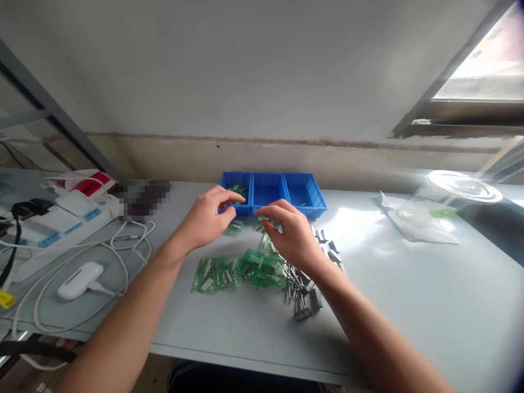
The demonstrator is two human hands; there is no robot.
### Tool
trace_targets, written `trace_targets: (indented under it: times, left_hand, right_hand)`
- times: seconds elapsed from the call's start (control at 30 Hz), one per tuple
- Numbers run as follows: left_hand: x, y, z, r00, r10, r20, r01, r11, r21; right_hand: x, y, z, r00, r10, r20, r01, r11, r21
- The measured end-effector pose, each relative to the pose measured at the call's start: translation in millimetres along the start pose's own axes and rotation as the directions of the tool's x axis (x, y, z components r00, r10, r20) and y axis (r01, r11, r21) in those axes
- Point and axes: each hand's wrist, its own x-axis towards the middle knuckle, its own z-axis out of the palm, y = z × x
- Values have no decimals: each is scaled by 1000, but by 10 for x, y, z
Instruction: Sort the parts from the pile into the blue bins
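Note:
My left hand (207, 218) is open, thumb and fingers apart, at the front of the left blue bin (223, 192). Green plastic bags (241, 191) lie inside that bin. Just below my left fingertips a small green bag of metal parts (235, 226) rests on the table. My right hand (290, 232) hovers before the middle blue bin (268, 188), its thumb and forefinger spread with nothing visible between them. Beneath it are green bags (268, 244), partly hidden by the hand. Nearer me lie more filled green bags (215, 274) and a heap of loose metal parts (301, 295).
A third blue bin (303, 188) adjoins on the right. Power strips (61, 229), white cables (118, 262) and a white device (79, 280) occupy the table's left side. A clear plastic bag (421, 221) and a white roll (464, 186) lie at right. The wall stands behind the bins.

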Motion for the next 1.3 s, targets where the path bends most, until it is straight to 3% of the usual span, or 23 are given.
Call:
trace_targets:
  times: [0.07,0.17,0.27,0.43,0.6,0.93,1.1,1.3]
  left_hand:
    - [-25,74,35,992,-44,119,59,990,-126]
    - [-53,128,121,956,-41,290,136,939,-316]
    - [-65,135,225,933,22,360,147,889,-434]
    - [-46,175,335,955,-69,289,226,802,-554]
    - [-35,225,300,973,-125,195,223,730,-646]
    - [-41,191,342,986,-65,152,145,777,-612]
    - [-29,189,368,986,-118,122,169,745,-645]
    - [-33,176,364,974,-147,172,224,737,-638]
  right_hand:
    - [30,-26,-22,991,112,-80,-97,980,171]
    - [61,-54,-54,957,274,-98,-214,890,403]
    - [73,-80,-78,932,345,-107,-253,834,490]
    - [76,-88,-100,900,400,-171,-238,782,576]
    - [82,-87,-80,917,399,-4,-318,737,597]
    - [78,-123,-19,912,408,43,-360,746,560]
    - [63,-136,-25,908,414,61,-370,725,581]
    - [69,-142,-23,890,448,89,-421,729,540]
